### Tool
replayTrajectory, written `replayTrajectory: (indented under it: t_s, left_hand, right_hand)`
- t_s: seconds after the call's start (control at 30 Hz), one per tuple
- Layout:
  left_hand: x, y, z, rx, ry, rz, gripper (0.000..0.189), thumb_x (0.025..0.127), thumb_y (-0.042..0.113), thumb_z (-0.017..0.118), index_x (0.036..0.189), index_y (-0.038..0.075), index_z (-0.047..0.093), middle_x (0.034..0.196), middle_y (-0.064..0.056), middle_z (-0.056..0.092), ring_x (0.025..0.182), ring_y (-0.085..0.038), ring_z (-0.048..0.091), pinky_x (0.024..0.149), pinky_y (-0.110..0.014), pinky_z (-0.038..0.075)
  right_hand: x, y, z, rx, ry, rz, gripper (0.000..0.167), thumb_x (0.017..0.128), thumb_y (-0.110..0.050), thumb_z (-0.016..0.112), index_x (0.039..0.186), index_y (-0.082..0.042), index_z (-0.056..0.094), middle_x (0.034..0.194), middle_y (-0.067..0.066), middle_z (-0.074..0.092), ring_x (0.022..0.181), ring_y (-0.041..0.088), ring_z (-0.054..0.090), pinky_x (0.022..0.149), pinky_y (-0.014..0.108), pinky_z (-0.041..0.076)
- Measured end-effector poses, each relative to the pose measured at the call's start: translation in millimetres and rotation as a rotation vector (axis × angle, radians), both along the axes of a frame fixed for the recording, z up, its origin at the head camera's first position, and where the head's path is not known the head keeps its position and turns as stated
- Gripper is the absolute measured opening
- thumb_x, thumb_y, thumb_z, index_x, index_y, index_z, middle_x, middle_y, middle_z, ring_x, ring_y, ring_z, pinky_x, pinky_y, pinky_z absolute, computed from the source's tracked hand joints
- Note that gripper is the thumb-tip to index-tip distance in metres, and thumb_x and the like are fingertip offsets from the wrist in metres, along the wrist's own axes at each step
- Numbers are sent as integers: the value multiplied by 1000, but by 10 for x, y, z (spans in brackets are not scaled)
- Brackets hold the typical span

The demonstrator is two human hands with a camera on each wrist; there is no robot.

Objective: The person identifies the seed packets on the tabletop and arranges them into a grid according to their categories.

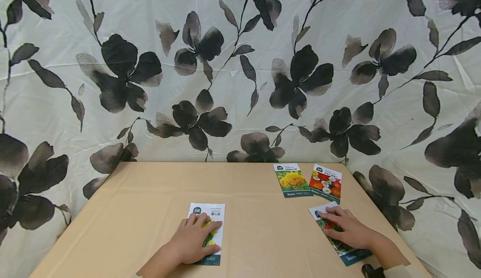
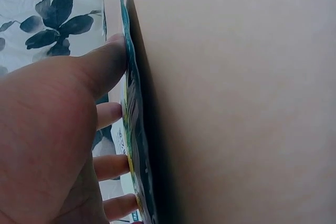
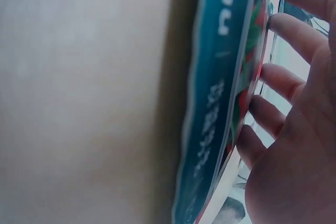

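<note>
Under my left hand (image 1: 191,239) lies a white seed packet (image 1: 216,208) with yellow flowers and a dark teal bottom band, upright at the middle of the table. My left fingers are spread, and their tips touch its printed face. In the left wrist view the thumb (image 2: 109,61) rests on the packet (image 2: 131,77) near its teal end. My right hand (image 1: 349,228) rests with spread fingers on a tilted seed packet (image 1: 349,257) with red flowers, hiding much of its picture. In the right wrist view, the fingertips touch the face of this packet (image 3: 210,98).
Beyond my right hand, near the far edge of the tan table (image 1: 150,198), lie a seed packet with an orange-yellow flower (image 1: 293,180) and one with red and white flowers (image 1: 326,183), side by side. A floral curtain (image 1: 240,69) hangs behind the table.
</note>
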State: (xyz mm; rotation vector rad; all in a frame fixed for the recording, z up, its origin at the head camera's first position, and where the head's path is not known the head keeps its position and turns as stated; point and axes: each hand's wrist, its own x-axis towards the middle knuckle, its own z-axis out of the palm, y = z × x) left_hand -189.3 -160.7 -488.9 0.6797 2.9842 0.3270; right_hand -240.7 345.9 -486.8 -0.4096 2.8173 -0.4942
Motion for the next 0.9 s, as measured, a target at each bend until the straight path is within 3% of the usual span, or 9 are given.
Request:
replayTrajectory:
  t_s: [0.23,0.7,0.9]
  left_hand:
    - [-62,42,-17,-4,2,12,67,88,68,66,145,34,56,136,-7,53,112,-30,45,93,-59,40]
    - [-175,137,-82,-5,8,39,67,87,68,66,145,36,56,135,-6,52,114,-30,45,92,-58,40]
    - [-174,130,-65,-1,-3,37,67,87,69,65,145,36,56,138,-7,52,116,-32,45,95,-60,39]
  right_hand:
    - [-109,-3,-20,35,0,-9,65,92,-55,68,150,-28,54,155,15,42,128,33,41,95,57,49]
    - [-314,-55,-2,86,18,17,65,94,-53,67,150,-23,52,148,15,44,122,33,43,99,67,44]
    - [-309,-54,-2,74,15,29,59,95,-52,66,145,-22,56,148,16,45,125,38,44,99,72,40]
